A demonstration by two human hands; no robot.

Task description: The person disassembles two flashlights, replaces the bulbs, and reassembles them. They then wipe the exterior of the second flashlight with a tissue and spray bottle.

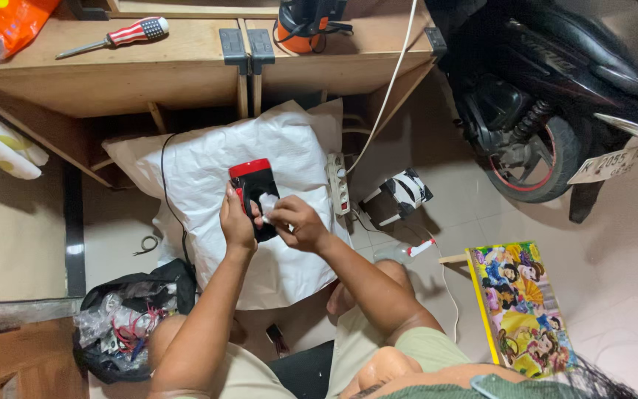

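Your left hand (236,222) is gripping the red and black device (255,193) above the white sheet (208,170) on the floor. Your right hand (295,222) is pinching a white cloth (268,203), pressing it against the device's face.

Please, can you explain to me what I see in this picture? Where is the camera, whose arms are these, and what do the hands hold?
The camera sits on a person's head and looks down, so the two arms are that person's own. The person sits on a tiled floor. The left hand holds a red and black device, maybe a hand lamp. The right hand presses a small white wad, perhaps tissue, against it. Beneath lies a white sheet. Nearby are a power strip, a black bag of wires, a colourful picture box, a screwdriver on a wooden bench, and a motorbike.
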